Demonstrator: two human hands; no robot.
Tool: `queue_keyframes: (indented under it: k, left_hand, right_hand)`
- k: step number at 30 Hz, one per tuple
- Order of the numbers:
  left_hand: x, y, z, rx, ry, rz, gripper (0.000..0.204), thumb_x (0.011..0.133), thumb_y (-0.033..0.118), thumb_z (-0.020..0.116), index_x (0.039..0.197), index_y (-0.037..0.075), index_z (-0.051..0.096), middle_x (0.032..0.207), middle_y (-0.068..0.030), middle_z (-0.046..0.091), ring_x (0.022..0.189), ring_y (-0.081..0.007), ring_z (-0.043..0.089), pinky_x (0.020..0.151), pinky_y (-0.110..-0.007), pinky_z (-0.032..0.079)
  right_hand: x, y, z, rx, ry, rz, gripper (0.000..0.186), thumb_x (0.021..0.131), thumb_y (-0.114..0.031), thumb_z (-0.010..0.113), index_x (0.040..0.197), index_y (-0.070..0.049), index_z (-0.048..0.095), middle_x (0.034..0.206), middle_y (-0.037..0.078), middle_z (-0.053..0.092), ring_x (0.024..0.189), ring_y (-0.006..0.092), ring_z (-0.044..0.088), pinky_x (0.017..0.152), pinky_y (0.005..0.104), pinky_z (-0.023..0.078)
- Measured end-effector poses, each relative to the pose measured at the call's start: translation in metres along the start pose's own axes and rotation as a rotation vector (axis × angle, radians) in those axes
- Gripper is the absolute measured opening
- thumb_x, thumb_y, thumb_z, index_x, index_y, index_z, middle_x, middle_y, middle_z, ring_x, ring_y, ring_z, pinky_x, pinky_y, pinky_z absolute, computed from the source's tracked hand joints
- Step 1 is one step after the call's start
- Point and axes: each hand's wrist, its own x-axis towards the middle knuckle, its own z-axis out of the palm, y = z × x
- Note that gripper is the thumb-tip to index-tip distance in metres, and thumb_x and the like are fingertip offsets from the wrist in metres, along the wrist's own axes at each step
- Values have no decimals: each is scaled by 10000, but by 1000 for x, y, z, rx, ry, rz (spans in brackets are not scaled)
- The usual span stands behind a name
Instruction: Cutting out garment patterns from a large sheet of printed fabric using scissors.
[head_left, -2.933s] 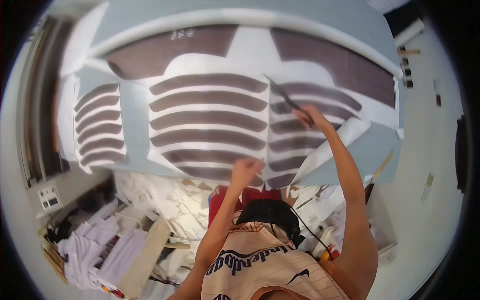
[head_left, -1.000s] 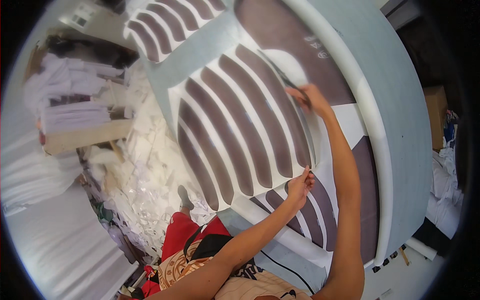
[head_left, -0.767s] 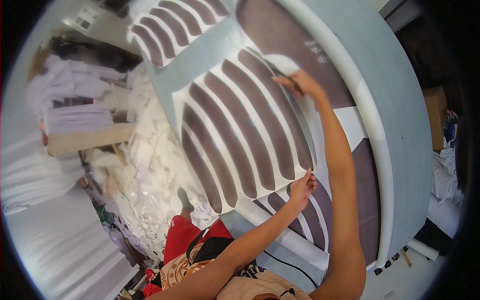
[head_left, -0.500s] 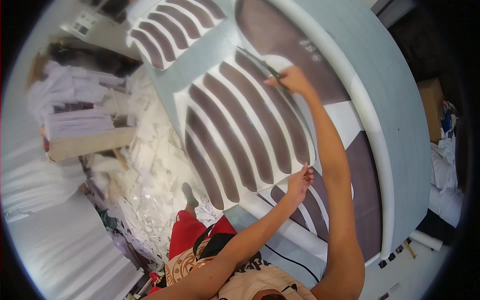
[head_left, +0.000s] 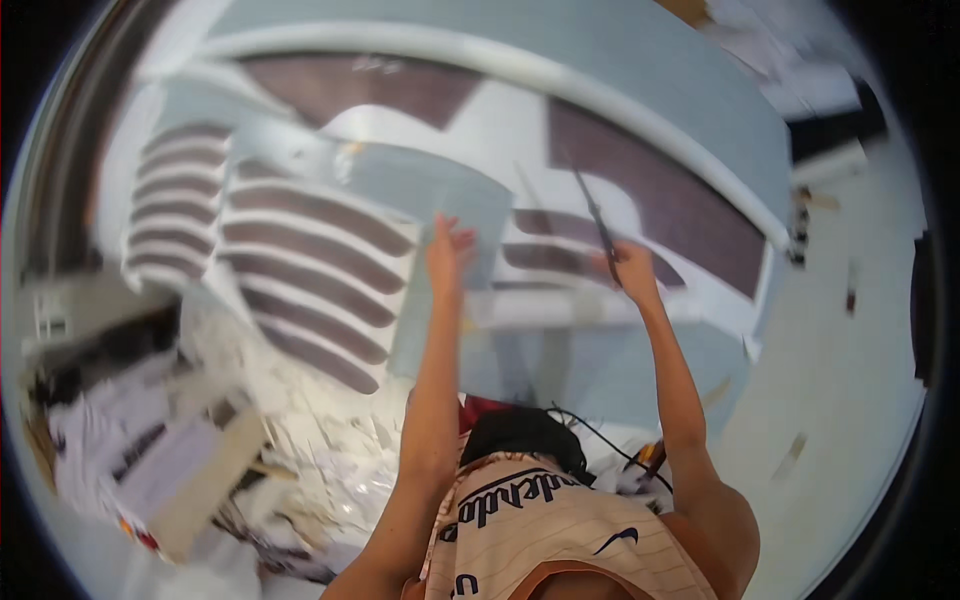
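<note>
My right hand (head_left: 632, 268) is closed around the handles of a pair of long dark scissors (head_left: 592, 202), whose blades point up and away over a white sheet with brown printed panels (head_left: 655, 185). Close to that hand are curved brown strips (head_left: 555, 258) on the same sheet. My left hand (head_left: 449, 248) holds nothing. Its fingers are apart, and it hovers above the grey-blue tabletop (head_left: 430, 170). Just left of it lies a white piece (head_left: 400, 300) with several curved brown strips, apart from the hand.
Another strip-printed piece (head_left: 180, 200) lies at the table's far left. A rolled white edge (head_left: 530, 308) runs along the table's near side. Lower left, white scraps (head_left: 340, 450) cover the floor beside a box of stacked white material (head_left: 160, 470). A black cable (head_left: 610, 445) hangs near my waist.
My view has swung round to the right. The left hand has come off the near edge of the strip-printed piece. The scissors have moved from beside that piece to the sheet on the right.
</note>
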Motion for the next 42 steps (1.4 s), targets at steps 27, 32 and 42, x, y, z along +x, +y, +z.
queue_keyframes:
  k: [27, 32, 42]
  left_hand:
    - [-365, -381, 37, 1478, -938, 15, 736, 915, 646, 544, 1307, 25, 594, 883, -236, 704, 909, -436, 676, 836, -536, 522]
    - [-384, -491, 50, 620, -458, -927, 823, 788, 673, 738, 1192, -26, 578, 1111, -173, 673, 1006, -322, 679, 863, -473, 552]
    - [-436, -560, 83, 481, -358, -756, 235, 903, 258, 772, 1006, 91, 643, 955, -34, 681, 898, -154, 665, 740, -323, 534]
  right_hand:
    - [-521, 372, -55, 767, 386, 611, 417, 936, -444, 673, 720, -110, 549, 597, -18, 481, 444, 111, 480, 431, 273, 364]
    - [-519, 450, -102, 701, 243, 578, 371, 929, -381, 707, 720, -114, 556, 586, -45, 472, 441, 75, 451, 407, 255, 315]
    - [-565, 524, -125, 701, -32, 478, 333, 910, -220, 770, 726, -106, 516, 683, -93, 400, 640, 43, 360, 573, 238, 277]
